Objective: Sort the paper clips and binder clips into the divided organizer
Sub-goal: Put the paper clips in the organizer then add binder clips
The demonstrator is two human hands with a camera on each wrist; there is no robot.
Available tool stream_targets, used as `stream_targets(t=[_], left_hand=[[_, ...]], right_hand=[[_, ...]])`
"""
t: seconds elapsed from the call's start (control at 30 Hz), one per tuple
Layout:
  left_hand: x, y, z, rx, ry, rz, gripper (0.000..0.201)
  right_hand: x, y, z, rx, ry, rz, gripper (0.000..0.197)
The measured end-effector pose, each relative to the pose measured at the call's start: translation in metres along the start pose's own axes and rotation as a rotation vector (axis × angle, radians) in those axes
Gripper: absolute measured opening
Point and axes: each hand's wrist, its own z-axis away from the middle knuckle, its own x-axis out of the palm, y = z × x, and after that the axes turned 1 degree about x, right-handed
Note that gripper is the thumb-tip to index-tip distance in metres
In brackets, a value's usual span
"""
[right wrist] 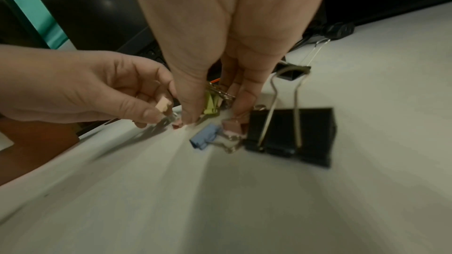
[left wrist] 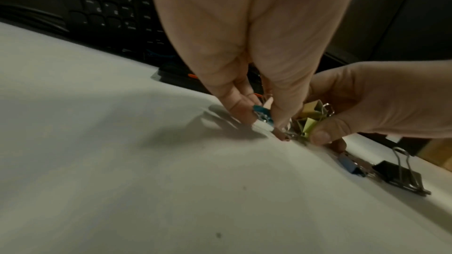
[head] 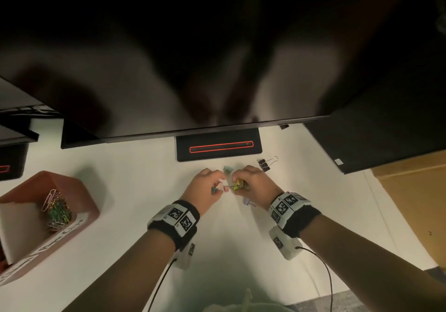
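Both hands meet over a small heap of binder clips on the white desk (head: 144, 191). My left hand (head: 209, 186) pinches small clips, a teal one (left wrist: 335, 113) and a pale pink one (right wrist: 163, 104). My right hand (head: 243, 181) grips a bunch of yellow-green clips (right wrist: 212, 103), also seen as yellow-green clips (left wrist: 310, 121). A blue clip (right wrist: 205, 138), a pink clip (right wrist: 232, 126) and a large black binder clip (right wrist: 310, 134) lie just beside the right hand. The reddish divided organizer (head: 79, 191) stands far left with coloured paper clips (head: 56, 211) in one compartment.
A monitor (head: 169, 82) overhangs the desk, its black base (head: 218, 146) just behind the hands. Another black binder clip (head: 265, 164) lies right of them. A keyboard (left wrist: 105, 7) sits at the back. A cardboard box (head: 415, 203) borders the right; wrist cables trail toward me.
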Motion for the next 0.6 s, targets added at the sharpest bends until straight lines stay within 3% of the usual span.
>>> stream_targets(t=[0.2,0.43,0.6], left_hand=[[0.014,0.009,-0.005,0.029,-0.014,-0.107,0.032],[0.019,0.015,-0.009,0.012,0.030,-0.173,0.023],[0.005,0.005,0.000,-0.061,0.028,-0.088,0.019]], right_hand=[[-0.017,0.006,0.013,0.025,0.090,0.004,0.030],[-0.019,0.007,0.021,0.050,0.098,0.011,0.031],[-0.019,0.000,0.021,0.014,0.131,0.024,0.032]])
